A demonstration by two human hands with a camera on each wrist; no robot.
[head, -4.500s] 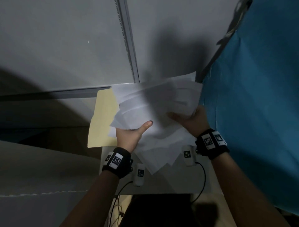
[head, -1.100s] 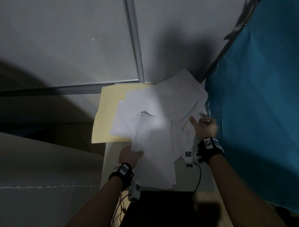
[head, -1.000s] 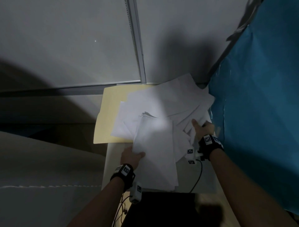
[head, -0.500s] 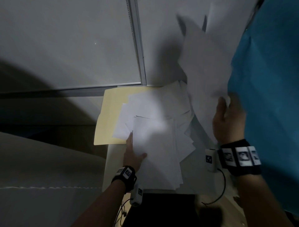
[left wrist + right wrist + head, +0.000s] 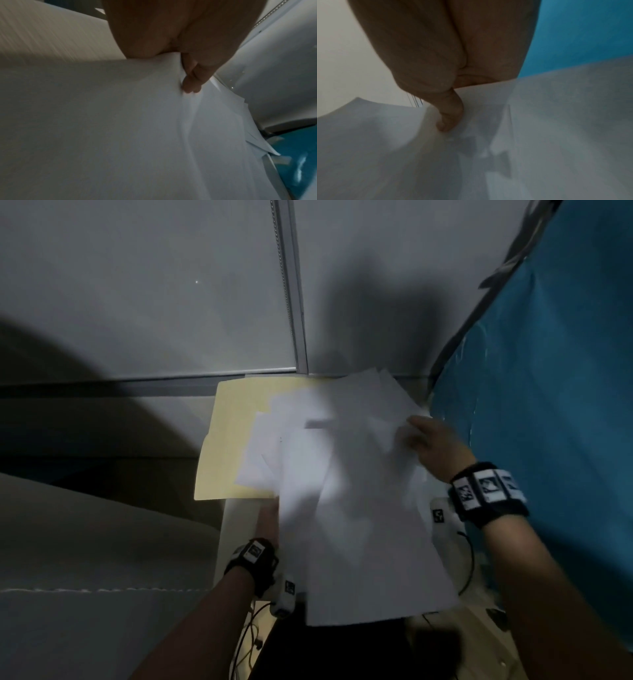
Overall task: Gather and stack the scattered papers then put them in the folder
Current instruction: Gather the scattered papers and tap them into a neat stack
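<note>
A loose pile of white papers (image 5: 346,474) lies fanned over a small white table (image 5: 236,518), blurred by motion. A pale yellow folder (image 5: 229,440) lies flat under the pile's left side and juts out past the table's left edge. My left hand (image 5: 272,510) holds the pile's near-left edge, its fingers hidden beneath the sheets; in the left wrist view its thumb (image 5: 190,82) presses on top of the papers (image 5: 137,135). My right hand (image 5: 416,434) grips the right edge of the top sheets, thumb (image 5: 450,119) curled onto the papers (image 5: 556,135).
A blue sheet (image 5: 548,405) hangs right beside the table on the right. Grey wall panels (image 5: 171,285) with a metal strip (image 5: 294,302) stand behind. A pale cushioned surface (image 5: 85,542) is on the left. Cables (image 5: 469,563) dangle at the table's near edge.
My right hand, which held sheets high in the air, has come down and laid them over the pile. My left hand has slid under the pile's near-left edge.
</note>
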